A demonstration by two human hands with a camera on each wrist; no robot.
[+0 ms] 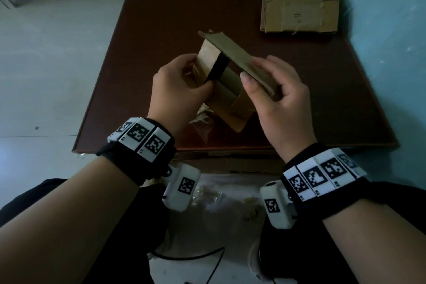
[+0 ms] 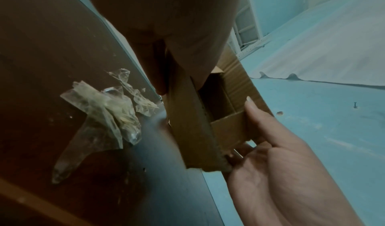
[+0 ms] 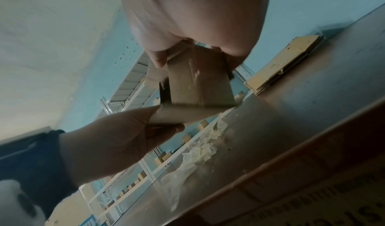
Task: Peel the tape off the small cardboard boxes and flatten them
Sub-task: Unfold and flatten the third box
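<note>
I hold a small brown cardboard box (image 1: 227,80) above the middle of the dark brown table (image 1: 161,30). Its flaps stand open and its inside shows (image 2: 216,102). My left hand (image 1: 179,85) grips the box's left side, thumb on top and fingers curled behind. My right hand (image 1: 274,90) pinches the right-hand flap between thumb and fingers (image 3: 200,83). A crumpled heap of clear peeled tape (image 2: 108,107) lies on the table just under the box, partly hidden by it in the head view (image 1: 202,120).
A stack of flattened cardboard boxes (image 1: 299,2) lies at the table's far right corner beside the pale blue wall (image 1: 387,30). Metal shelving (image 3: 129,84) stands behind. A clear plastic bag (image 1: 221,193) with scraps sits between my wrists near the table's front edge.
</note>
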